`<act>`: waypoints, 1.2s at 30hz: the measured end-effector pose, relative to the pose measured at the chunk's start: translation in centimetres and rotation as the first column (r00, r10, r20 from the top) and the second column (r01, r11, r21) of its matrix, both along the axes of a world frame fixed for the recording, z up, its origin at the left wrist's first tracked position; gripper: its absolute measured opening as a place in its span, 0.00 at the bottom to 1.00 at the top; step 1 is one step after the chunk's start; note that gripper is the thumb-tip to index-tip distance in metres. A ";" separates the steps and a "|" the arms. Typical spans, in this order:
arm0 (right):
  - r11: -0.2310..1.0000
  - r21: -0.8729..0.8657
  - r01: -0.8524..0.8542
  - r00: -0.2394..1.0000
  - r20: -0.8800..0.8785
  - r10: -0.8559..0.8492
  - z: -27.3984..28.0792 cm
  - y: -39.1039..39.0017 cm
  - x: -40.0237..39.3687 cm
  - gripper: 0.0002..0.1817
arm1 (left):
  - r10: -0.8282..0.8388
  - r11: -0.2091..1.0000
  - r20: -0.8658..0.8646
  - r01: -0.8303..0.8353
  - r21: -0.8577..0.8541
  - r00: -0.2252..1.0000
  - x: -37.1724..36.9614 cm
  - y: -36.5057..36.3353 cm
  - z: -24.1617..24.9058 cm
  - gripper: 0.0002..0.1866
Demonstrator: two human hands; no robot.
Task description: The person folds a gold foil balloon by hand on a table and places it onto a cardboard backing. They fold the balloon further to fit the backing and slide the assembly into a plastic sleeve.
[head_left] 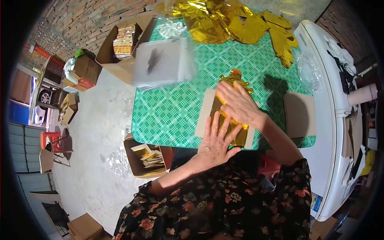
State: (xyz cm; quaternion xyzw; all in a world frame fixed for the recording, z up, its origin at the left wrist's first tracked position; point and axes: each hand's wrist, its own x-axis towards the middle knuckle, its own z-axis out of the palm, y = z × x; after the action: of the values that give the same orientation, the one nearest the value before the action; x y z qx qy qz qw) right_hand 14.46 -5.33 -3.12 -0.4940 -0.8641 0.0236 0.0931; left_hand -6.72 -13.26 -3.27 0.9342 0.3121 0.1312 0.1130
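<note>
A flat piece of shiny gold foil, resembling an uninflated foil balloon, lies on a beige cardboard sheet near the table's front edge. My left hand presses flat on its lower part, fingers spread. Higher up, my right hand rests palm down across the foil with its fingers stretched out. The two hands nearly meet at the fingertips, and neither grips anything. Beyond the right fingers, the foil's crinkled top end with a red spot sticks out. Part of the foil is hidden beneath both hands.
More gold foil is heaped at the table's far side. A stack of clear plastic sleeves lies at the far left, beside a carton. Another cardboard sheet lies right. Below the front edge stands a box of packets.
</note>
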 end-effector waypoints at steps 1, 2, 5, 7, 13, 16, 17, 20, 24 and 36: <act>0.996 0.042 0.080 0.996 0.037 -0.082 -0.2 0.6 0.7 0.37 | -0.001 1.000 -0.028 0.001 -0.002 1.000 0.0 0.0 0.0 0.41; 0.984 0.085 0.158 0.984 0.069 -0.164 -0.1 1.1 1.4 0.37 | -0.004 1.000 -0.056 0.003 -0.005 0.998 -0.1 0.0 0.2 0.41; 0.896 0.350 0.273 0.956 0.005 -0.294 0.8 1.0 3.7 0.30 | -0.009 1.000 -0.094 0.009 0.000 0.996 -0.1 0.0 0.2 0.41; 0.857 0.415 0.305 0.952 -0.127 -0.277 0.7 0.1 4.2 0.27 | -0.008 1.000 -0.108 0.009 0.001 0.994 -0.1 0.0 0.2 0.41; 0.859 0.127 0.496 0.868 -0.089 -0.488 1.6 -1.6 1.8 0.25 | -0.007 1.000 -0.133 0.009 0.014 0.991 -0.1 0.0 0.3 0.40; 0.833 -0.087 0.546 0.835 -0.022 -0.549 2.4 -0.3 1.8 0.27 | -0.001 1.000 -0.079 0.003 0.014 0.997 -0.1 -0.1 0.0 0.40; 0.821 -0.176 0.544 0.832 -0.011 -0.554 2.6 0.4 2.1 0.26 | 0.000 1.000 -0.075 0.002 0.016 0.997 -0.1 0.0 0.1 0.40; 0.783 -0.395 0.480 0.842 -0.043 -0.538 3.0 1.8 3.2 0.28 | 0.001 1.000 -0.065 0.001 0.022 0.998 -0.1 -0.1 0.1 0.40; 0.861 -0.362 0.357 0.889 -0.151 -0.432 2.4 2.5 4.5 0.24 | -0.001 1.000 -0.073 0.002 0.017 0.997 -0.1 -0.1 0.2 0.40; 0.841 -0.511 0.176 0.657 -0.576 -0.487 3.1 1.5 4.0 0.21 | 0.001 1.000 0.012 0.000 -0.013 1.000 -0.3 0.0 0.4 0.42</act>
State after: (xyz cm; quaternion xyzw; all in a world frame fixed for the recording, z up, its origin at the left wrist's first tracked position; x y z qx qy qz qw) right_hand 18.44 -3.84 -0.01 -0.6101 -0.6334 0.3677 0.3024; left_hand -7.05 -13.28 -2.87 0.9325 0.3125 0.1349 0.1212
